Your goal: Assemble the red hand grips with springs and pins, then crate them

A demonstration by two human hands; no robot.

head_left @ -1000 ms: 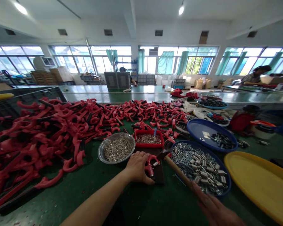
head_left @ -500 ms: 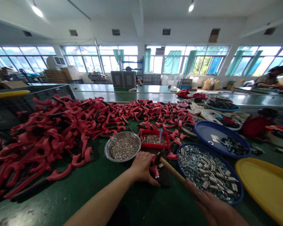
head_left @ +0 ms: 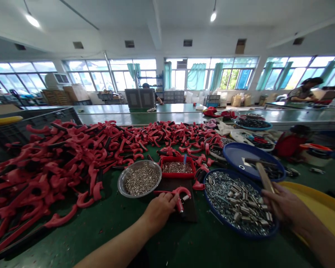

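My left hand [head_left: 160,212] is closed on a red hook-shaped tool handle [head_left: 181,190], which lies on a dark flat block [head_left: 190,214]. A small spring [head_left: 186,197] sits inside the hook of the handle. My right hand [head_left: 287,206] grips a hammer [head_left: 264,175] by its wooden shaft; its dark head is lifted over the blue trays, apart from the handle. Just beyond the block are a metal bowl of small metal parts [head_left: 120,185] and a red tray of pins [head_left: 163,174].
A big heap of red and black handles [head_left: 80,160] covers the left and back. At right stand a blue tray of springs and rings [head_left: 209,203], another blue tray [head_left: 234,150] and a yellow tray [head_left: 324,208]. A person [head_left: 303,91] sits far right.
The hammer has gone from beside the red handle up and right, over the trays. My left hand has shifted to the handle's near left side, showing more of the hook and spring.
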